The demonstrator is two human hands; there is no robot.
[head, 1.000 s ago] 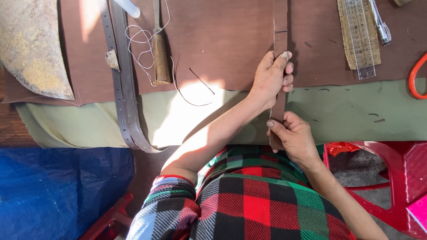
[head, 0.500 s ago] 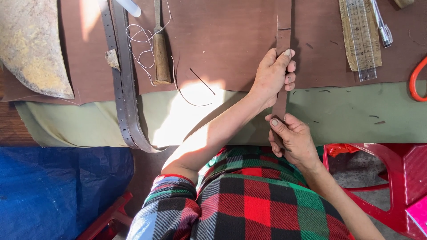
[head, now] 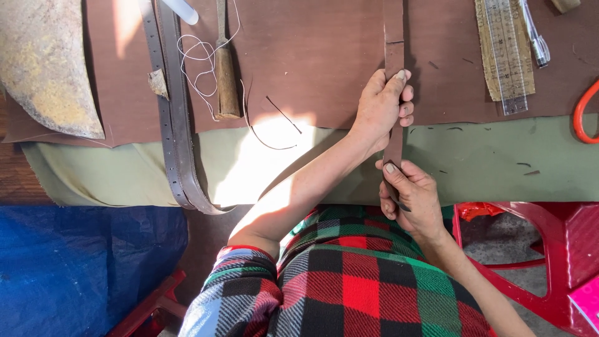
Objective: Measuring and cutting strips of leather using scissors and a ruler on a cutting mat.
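Compared with the 2 earlier views, little has shifted: the left hand (head: 382, 107) remains closed around the narrow brown leather strip (head: 394, 43) where it lies on the brown leather sheet (head: 312, 56), thumb along its edge. The right hand (head: 412, 195) remains pinched on the strip's near end at the table edge, just above the plaid lap. The strip is therefore held taut and straight between both hands, its position unchanged; the wooden-handled awl (head: 226, 75) and ruler (head: 504, 50) lie untouched.
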